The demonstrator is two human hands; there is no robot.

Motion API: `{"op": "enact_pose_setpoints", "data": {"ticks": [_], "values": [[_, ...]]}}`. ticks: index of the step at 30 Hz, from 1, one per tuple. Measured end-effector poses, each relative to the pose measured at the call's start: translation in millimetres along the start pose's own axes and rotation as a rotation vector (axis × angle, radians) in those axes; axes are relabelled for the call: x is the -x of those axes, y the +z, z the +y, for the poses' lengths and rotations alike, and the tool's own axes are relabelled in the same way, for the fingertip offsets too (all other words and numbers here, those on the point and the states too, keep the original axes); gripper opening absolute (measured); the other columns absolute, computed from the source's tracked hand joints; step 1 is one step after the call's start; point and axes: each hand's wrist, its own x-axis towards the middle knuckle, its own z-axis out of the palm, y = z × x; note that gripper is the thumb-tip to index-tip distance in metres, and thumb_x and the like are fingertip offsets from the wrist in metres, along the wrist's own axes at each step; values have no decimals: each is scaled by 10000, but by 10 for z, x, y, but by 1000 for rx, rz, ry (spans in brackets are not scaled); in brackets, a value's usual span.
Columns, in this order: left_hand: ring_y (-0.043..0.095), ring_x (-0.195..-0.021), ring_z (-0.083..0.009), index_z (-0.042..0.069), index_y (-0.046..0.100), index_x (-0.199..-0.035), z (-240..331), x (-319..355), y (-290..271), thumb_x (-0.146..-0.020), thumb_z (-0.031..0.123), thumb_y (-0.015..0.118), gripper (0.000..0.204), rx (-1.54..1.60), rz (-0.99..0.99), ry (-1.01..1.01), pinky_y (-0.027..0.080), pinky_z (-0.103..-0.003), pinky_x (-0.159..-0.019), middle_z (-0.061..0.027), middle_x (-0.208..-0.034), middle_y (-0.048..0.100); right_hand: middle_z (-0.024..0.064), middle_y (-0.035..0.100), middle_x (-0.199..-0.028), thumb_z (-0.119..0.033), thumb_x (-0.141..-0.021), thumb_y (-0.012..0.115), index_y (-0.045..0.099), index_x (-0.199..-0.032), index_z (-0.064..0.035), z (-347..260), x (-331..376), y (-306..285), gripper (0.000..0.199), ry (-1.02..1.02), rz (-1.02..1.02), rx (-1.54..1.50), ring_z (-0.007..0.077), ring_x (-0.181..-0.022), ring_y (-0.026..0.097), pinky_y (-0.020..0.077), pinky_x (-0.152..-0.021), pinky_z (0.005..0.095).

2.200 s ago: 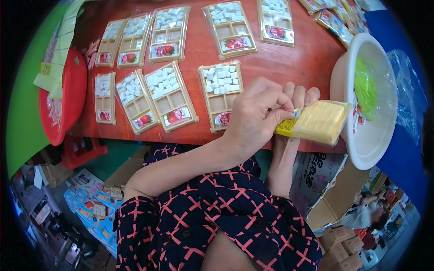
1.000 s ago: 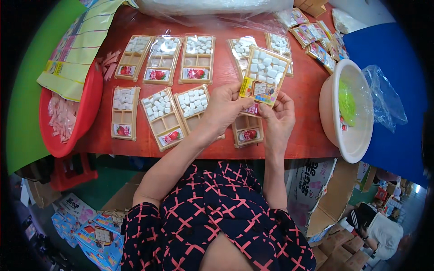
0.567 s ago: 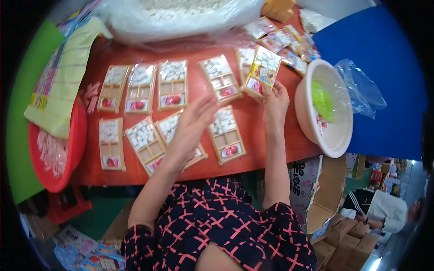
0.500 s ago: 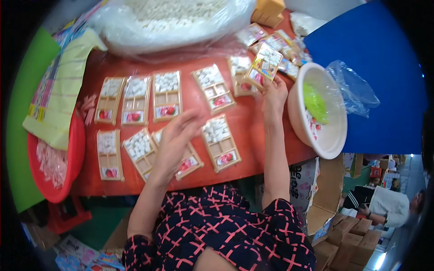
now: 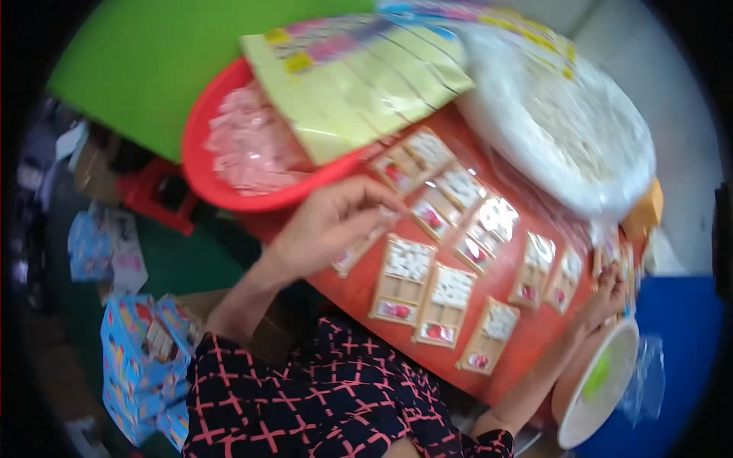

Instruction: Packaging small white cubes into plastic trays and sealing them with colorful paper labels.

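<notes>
My left hand (image 5: 332, 225) hovers over the near-left trays, beside the red basin. Its fingers are pinched together, and whatever is between the tips is too blurred to name. Partly beneath it lies a tan compartment tray (image 5: 355, 256). Several similar trays stand in rows, such as one tray (image 5: 401, 278) with white pieces in its top section, bare lower compartments and a strawberry-printed card at the bottom. Over at the right, my right hand (image 5: 607, 298) reaches to the packed trays (image 5: 609, 256) above the white basin; blur hides its fingers and anything in them.
The red basin (image 5: 267, 200) holds pink wrapped pieces, partly covered by a yellow printed sheet (image 5: 366, 99). A big clear bag (image 5: 489, 99) of white pieces stands at the back. The white basin (image 5: 630, 343) sits right, next to clear plastic (image 5: 647, 382). Blue patterned bags (image 5: 126, 359) lie lower left.
The view has swung left toward the red basin. My left hand has moved from the middle trays to beside that basin. My right hand stays by the packed trays; the pack it held is no longer distinguishable.
</notes>
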Motion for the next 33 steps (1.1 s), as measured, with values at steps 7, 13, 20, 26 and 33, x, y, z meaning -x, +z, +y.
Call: {"op": "enact_pose_setpoints", "data": {"ticks": [7,13,20,26,33], "values": [[592,-754,-118,-37,545,-972,213,-198,-1575,-795,137,560,249,-682,803,444,459,-242,-641,-88,-801,608,46,578,-804,-45,-796,536,578,-904,8,-1413,206,2007,128,-445,-622,-156,117,-732,535,425,-674,229],[591,-869,-294,-105,458,-990,-123,-767,-2118,-692,290,689,546,-379,661,-201,466,-346,-765,-197,-844,603,203,472,-1050,-179,-726,640,481,-1067,18,-1651,585,2757,424,-622,-610,317,311,-973,476,395,-822,365],[618,-772,-283,-120,482,-961,-497,-1571,-3111,-682,208,699,482,-700,1101,110,489,-327,-700,-193,-878,617,205,503,-974,-185,-672,665,514,-1001,23,-1313,835,2920,417,-547,-779,139,304,-885,502,414,-761,375],[610,-737,-185,-40,588,-900,120,-1721,-2365,-686,90,665,261,-144,1018,312,471,-281,-681,-127,-836,638,81,553,-898,30,-709,566,543,-937,3,-1689,512,2754,231,-479,-666,-73,136,-649,523,421,-577,234],[550,-692,-80,-14,578,-907,855,-1197,-1547,-752,-3,616,160,-267,713,844,451,-217,-629,-30,-782,620,31,586,-706,81,-708,548,471,-1211,-132,-3106,361,3063,552,-794,-669,-481,72,-637,539,424,-554,233]]}}
